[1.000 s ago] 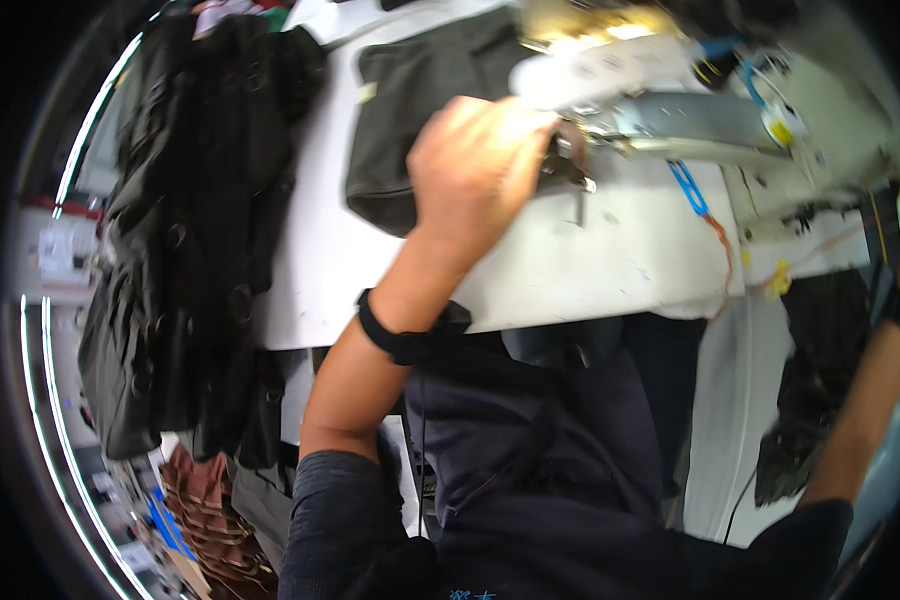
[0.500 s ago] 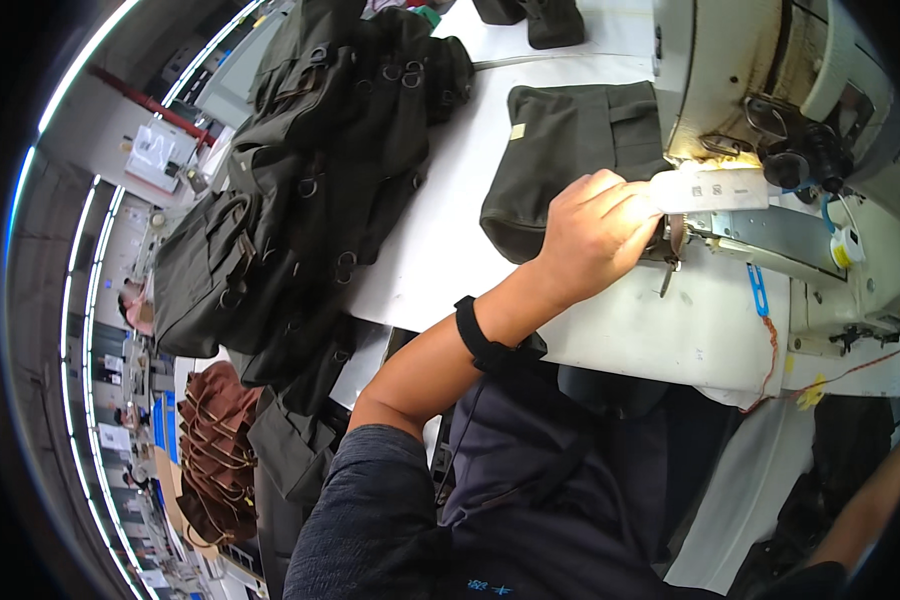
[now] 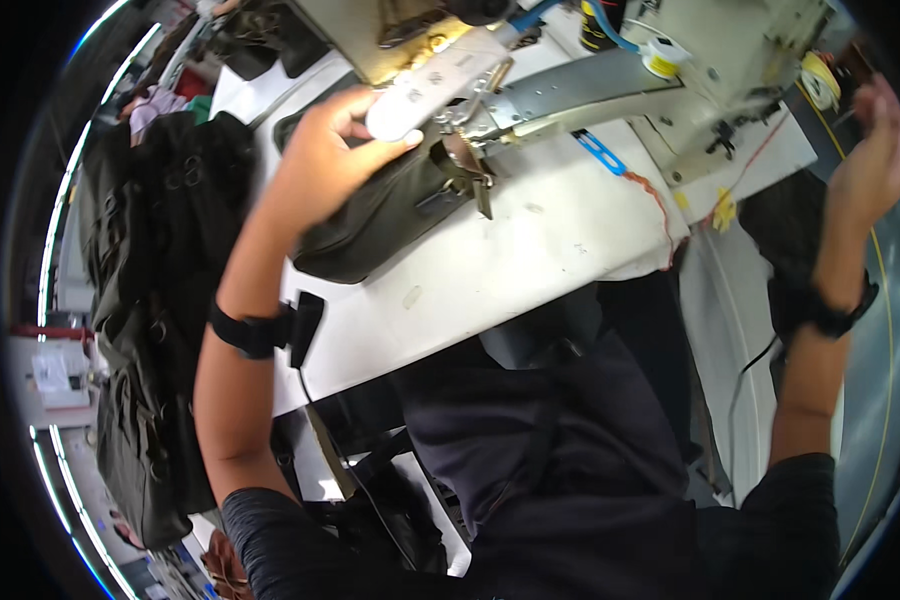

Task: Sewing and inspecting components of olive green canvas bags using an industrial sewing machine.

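My left hand [image 3: 335, 150] has its thumb and fingers around the rounded end of a white oblong piece [image 3: 440, 82] at the sewing machine [image 3: 580, 95]. Its fingertips are partly hidden behind that piece. Below the hand, a dark olive fabric bag [image 3: 380, 225] lies on the white table, its far part covered by the hand and the machine. A brown strap end with a metal fitting [image 3: 465, 165] sticks out beside the machine's arm. My right hand [image 3: 870, 155] is raised at the far right, beside a coil of pale cord [image 3: 820, 82]; blur hides its grip.
Dark bags with metal rings [image 3: 165, 220] are heaped along the left. A blue plastic tool [image 3: 600, 152] on orange cord lies on the white tabletop [image 3: 530, 225]. A yellow-and-white spool [image 3: 660, 60] sits by the machine. Dark cloth [image 3: 795, 225] hangs beyond the table's right side.
The view has turned to the right, so the machine and bag appear further left. My right hand has risen into full view at the right. My left hand stays by the white piece.
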Motion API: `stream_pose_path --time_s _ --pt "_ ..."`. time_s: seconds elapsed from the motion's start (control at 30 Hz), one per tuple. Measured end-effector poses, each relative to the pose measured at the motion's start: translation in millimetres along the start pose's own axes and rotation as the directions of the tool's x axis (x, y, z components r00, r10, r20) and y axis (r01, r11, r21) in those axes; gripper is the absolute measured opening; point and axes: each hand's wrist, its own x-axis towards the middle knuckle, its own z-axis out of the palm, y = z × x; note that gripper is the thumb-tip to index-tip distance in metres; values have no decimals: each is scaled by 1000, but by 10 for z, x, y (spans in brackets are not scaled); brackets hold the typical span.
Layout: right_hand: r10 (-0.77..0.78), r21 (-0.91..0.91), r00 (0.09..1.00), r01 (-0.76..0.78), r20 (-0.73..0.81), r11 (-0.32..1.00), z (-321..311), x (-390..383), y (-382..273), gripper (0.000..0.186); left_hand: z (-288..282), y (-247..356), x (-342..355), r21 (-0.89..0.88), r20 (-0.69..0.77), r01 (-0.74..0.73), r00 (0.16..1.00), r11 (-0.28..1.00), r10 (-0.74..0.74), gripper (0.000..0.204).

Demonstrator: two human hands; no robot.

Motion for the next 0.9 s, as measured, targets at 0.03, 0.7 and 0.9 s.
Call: stream_pose_path --time_s 0.03,0.7,0.9 --pt "67 71 988 -77 143 995 -67 -460 -289 29 -48 -25 107 -85 106 -29 994 996 38 31" --pt "-418 218 639 371 645 903 1252 -1902 -1067 37 -186 59 255 23 574 128 810 992 -118 37" --pt "-450 286 549 361 705 888 1343 -1561 -1007 32 -41 99 -190 398 520 -493 816 774 253 37"
